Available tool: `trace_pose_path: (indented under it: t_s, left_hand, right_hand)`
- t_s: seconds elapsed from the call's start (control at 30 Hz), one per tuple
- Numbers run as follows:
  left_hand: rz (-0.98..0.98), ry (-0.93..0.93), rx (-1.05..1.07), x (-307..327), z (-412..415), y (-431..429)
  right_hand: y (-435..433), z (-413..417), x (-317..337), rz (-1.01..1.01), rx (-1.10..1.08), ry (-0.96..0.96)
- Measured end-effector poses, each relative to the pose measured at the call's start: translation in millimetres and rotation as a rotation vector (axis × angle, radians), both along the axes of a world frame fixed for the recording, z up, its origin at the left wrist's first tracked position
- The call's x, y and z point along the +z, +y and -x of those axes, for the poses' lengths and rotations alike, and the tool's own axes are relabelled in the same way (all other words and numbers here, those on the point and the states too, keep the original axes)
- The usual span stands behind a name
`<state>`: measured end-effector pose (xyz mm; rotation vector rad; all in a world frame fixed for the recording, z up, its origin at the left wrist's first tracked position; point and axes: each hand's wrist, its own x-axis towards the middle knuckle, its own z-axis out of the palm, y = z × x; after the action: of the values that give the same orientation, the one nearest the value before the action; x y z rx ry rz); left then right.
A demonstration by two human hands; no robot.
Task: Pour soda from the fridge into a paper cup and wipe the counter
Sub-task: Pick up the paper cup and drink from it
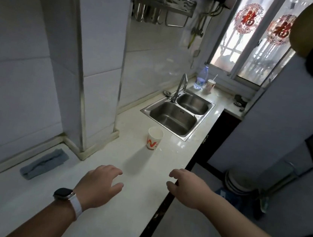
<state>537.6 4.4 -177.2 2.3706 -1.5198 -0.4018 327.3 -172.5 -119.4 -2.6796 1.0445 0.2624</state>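
Observation:
A white paper cup (154,139) with a red and orange mark stands upright on the pale counter (99,219), just in front of the sink. A folded grey cloth (44,163) lies against the wall at the left. My left hand (100,185), with a watch on its wrist, hovers over the counter with fingers spread and nothing in it. My right hand (187,189) hangs over the counter's front edge, also open and empty. Both hands are well short of the cup. No soda container or fridge is in view.
A steel double sink (180,112) with a tap (181,86) is set in the counter. Beyond it stand a clear plastic bottle (201,78) and a cup with a straw (210,85) by the window. Small wet patches lie beside the paper cup. Stacked plates (236,182) sit low at the right.

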Motion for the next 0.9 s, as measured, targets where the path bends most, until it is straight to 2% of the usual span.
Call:
trace_pose_path:
  t_s: [0.37, 0.6, 0.9]
  left_hand:
    - [-0.025, -0.008, 0.044, -10.8, -37.9, -42.2]
    - [-0.098, 0.008, 0.142, -32.9, -48.2, -91.3]
    - [-0.205, 0.212, 0.294, -64.7, -46.9, -194.6]
  right_hand:
    - [-52.2, -58.9, -27.8, -0.032, 0.082, 0.012]
    - [-125.6, -101.5, -59.7, -0.098, 0.156, 0.016]
    - [-239.8, -136.8, -111.2, -0.256, 0.304, 0.119]
